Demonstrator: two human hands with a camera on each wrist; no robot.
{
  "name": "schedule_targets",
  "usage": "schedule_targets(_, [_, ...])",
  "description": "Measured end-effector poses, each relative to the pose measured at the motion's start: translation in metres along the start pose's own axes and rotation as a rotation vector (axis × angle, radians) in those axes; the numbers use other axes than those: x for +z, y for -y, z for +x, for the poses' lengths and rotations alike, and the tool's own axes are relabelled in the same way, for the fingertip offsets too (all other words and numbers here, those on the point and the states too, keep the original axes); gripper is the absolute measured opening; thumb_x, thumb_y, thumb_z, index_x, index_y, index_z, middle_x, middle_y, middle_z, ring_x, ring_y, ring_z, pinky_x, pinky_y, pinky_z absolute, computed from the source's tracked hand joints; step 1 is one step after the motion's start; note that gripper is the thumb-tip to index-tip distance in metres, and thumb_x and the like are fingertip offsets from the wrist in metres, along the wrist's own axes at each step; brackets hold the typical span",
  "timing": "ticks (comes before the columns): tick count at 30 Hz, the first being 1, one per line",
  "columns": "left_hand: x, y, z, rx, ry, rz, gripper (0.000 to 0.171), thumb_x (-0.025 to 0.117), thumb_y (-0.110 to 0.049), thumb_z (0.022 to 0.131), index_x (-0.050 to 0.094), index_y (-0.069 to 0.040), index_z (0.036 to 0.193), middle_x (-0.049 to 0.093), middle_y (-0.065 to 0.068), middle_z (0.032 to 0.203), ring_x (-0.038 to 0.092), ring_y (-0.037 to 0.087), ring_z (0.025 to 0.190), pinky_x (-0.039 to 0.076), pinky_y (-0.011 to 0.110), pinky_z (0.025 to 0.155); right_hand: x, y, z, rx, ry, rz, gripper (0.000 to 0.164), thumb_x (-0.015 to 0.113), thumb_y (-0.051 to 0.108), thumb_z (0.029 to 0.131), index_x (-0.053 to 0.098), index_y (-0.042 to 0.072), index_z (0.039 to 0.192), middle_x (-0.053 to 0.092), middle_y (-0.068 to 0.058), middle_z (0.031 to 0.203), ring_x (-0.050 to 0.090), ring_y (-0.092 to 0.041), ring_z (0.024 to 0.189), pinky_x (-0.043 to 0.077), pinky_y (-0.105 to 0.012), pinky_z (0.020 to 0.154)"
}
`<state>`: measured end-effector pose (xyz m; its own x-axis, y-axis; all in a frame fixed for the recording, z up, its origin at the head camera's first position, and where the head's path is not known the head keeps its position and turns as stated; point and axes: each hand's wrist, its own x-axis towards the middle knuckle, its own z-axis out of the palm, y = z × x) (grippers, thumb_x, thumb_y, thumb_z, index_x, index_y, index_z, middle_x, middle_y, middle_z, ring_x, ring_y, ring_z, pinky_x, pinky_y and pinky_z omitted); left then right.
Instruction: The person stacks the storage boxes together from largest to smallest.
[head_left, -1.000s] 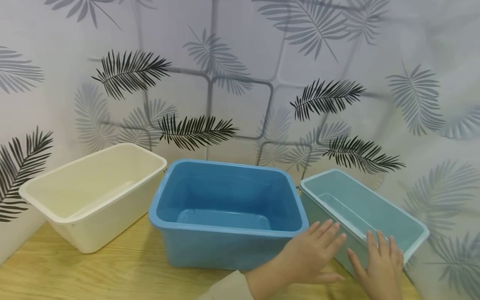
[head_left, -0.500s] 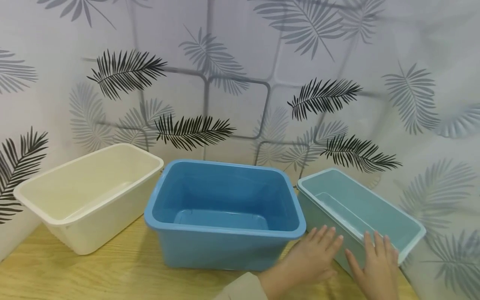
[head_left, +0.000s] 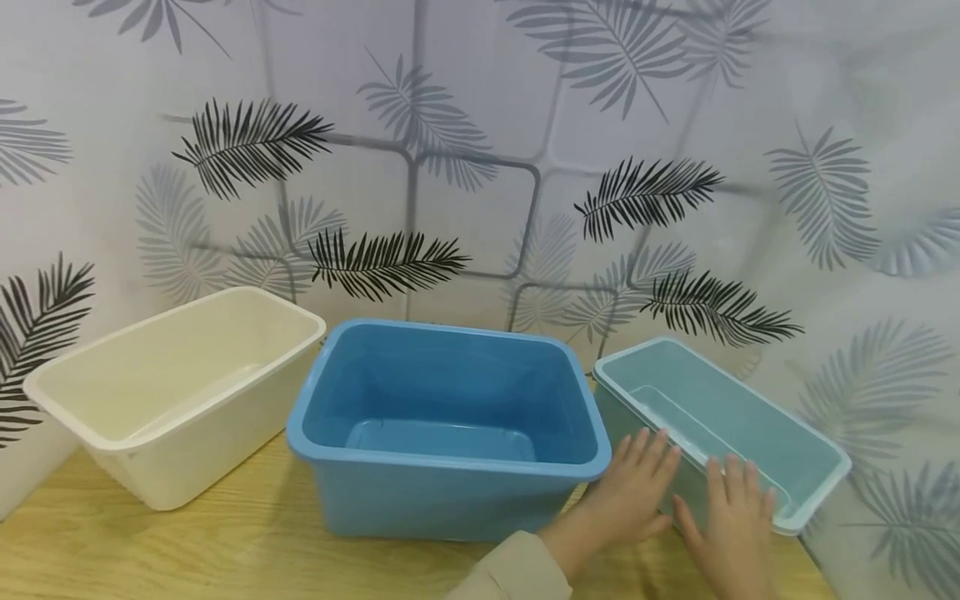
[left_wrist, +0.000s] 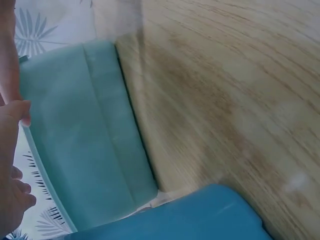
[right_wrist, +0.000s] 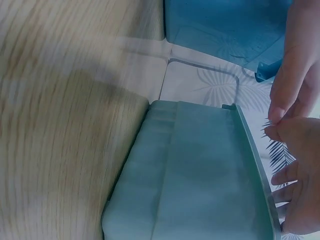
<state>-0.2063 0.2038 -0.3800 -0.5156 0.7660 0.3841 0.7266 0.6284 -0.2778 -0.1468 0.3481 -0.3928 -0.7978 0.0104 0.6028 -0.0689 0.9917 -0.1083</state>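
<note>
A pale teal plastic bin (head_left: 750,417) sits at the right, set at an angle, its inside bare. My left hand (head_left: 630,492) is at its near long side, fingers extended toward the rim, between this bin and the blue one. Farther right, my right hand (head_left: 726,529) reaches over the near rim with straight fingers and thumb spread. Both wrist views show the bin's outer side wall (left_wrist: 85,135) with my left hand (left_wrist: 12,170) and my right hand (right_wrist: 300,175) along its rim; the hands overlap there. Neither hand grips anything.
A larger blue bin (head_left: 450,500) stands in the middle, close to my left forearm. At the left is a cream bin (head_left: 217,458), also angled. All stand on a wood-grain table (head_left: 247,558) against a leaf-patterned backdrop (head_left: 480,125).
Both hands have shifted slightly left along the teal bin's near side, and my left hand has lifted a little since half a second ago. The view has turned slightly; the bins stay put.
</note>
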Motion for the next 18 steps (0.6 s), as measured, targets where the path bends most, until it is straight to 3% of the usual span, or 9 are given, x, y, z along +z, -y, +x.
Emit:
schedule_targets(9, [0.009,-0.002,0.011,-0.066,0.068,-0.012,0.081,0.056,-0.057,0.084,0.027,-0.014,0.145,0.028,0.007,0.151,0.032,0.023,0.137,0.033,0.032,0.109,0.000,0.002,-0.001,0.022,0.057,-0.030,0.067,0.066,0.025,0.081,0.038,-0.016,0.128,0.036,-0.039,0.131,0.029,-0.059,0.123,0.010,-0.073,0.101])
schedule_targets(18, [0.015,-0.003,0.017,-0.074,0.108,0.042,0.081,0.056,-0.059,0.083,0.026,-0.018,0.146,0.026,0.004,0.152,0.031,0.021,0.138,0.031,0.029,0.110,0.003,0.000,-0.003,-0.014,0.011,-0.046,0.065,0.068,0.023,0.078,0.043,-0.014,0.126,0.043,-0.038,0.128,0.037,-0.054,0.119,0.015,-0.070,0.103])
